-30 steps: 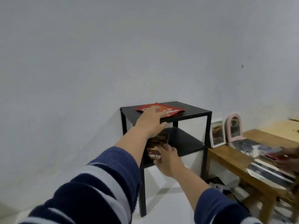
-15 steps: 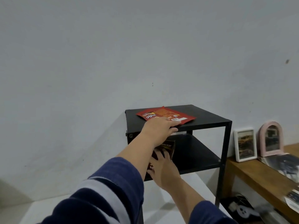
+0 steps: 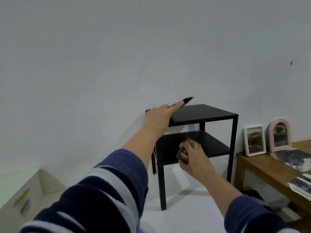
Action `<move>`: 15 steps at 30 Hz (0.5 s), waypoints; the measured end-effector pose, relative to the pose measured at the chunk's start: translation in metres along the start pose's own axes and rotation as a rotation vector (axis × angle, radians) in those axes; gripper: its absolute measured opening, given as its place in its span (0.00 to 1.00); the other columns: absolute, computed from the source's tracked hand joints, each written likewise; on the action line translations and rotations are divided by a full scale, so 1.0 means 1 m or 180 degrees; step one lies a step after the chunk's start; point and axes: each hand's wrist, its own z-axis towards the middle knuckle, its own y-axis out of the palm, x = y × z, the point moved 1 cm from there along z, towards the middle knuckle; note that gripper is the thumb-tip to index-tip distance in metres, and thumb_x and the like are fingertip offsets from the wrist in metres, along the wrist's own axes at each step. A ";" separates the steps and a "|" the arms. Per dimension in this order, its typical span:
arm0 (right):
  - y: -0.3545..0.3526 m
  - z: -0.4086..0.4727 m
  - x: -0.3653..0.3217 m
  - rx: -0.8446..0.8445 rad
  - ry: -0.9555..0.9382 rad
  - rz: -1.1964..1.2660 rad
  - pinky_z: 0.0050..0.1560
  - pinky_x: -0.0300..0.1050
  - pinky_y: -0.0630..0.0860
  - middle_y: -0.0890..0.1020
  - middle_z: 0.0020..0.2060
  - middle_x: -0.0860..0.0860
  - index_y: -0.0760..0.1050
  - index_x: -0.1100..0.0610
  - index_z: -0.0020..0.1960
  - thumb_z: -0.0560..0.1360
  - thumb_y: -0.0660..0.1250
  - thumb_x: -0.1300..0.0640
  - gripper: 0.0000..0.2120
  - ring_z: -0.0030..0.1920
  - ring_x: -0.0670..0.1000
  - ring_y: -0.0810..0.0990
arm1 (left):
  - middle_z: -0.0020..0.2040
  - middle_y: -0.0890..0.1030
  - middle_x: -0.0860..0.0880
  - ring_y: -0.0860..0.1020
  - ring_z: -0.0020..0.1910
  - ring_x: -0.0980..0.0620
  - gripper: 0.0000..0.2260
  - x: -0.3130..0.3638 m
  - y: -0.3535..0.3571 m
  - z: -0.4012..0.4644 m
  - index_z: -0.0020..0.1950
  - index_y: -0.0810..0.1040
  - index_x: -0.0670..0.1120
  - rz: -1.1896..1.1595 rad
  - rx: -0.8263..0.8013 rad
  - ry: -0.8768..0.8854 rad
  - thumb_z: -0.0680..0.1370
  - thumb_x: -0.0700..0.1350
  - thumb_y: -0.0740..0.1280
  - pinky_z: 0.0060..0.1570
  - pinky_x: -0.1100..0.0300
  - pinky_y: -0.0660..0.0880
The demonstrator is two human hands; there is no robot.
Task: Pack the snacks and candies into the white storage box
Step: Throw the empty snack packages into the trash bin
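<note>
Black two-tier shelf (image 3: 202, 113) stands against the wall, white storage box (image 3: 25, 190) at lower left. Left hand (image 3: 159, 118), above the shelf's top corner, pinches a blurred red packet (image 3: 186, 100) edge-on. Right hand (image 3: 193, 158), before the lower tier, has fingers curled round a brown snack pack (image 3: 182, 156).

The left hand (image 3: 158, 118) is lifted over the back left corner of the black table (image 3: 202, 113) and holds a red packet (image 3: 186, 100), seen edge-on and blurred. The right hand (image 3: 193, 158) grips a brown pack (image 3: 183, 156) in front of the lower shelf (image 3: 212, 142). A white box (image 3: 33, 185) stands on the floor at the left. On the wooden bench (image 3: 262, 167) at the right stand a white frame (image 3: 254, 140) and a pink arched frame (image 3: 279, 134), side by side against the wall.
</note>
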 end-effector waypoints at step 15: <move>-0.046 -0.098 -0.134 0.0510 -0.0380 0.1749 0.45 0.31 0.74 0.75 0.57 0.49 0.65 0.50 0.65 0.72 0.72 0.57 0.26 0.55 0.49 0.77 | 0.58 0.79 0.45 0.78 0.49 0.41 0.27 -0.074 -0.100 -0.190 0.75 0.60 0.61 -0.0887 0.0400 -0.1690 0.79 0.38 0.52 0.49 0.53 0.75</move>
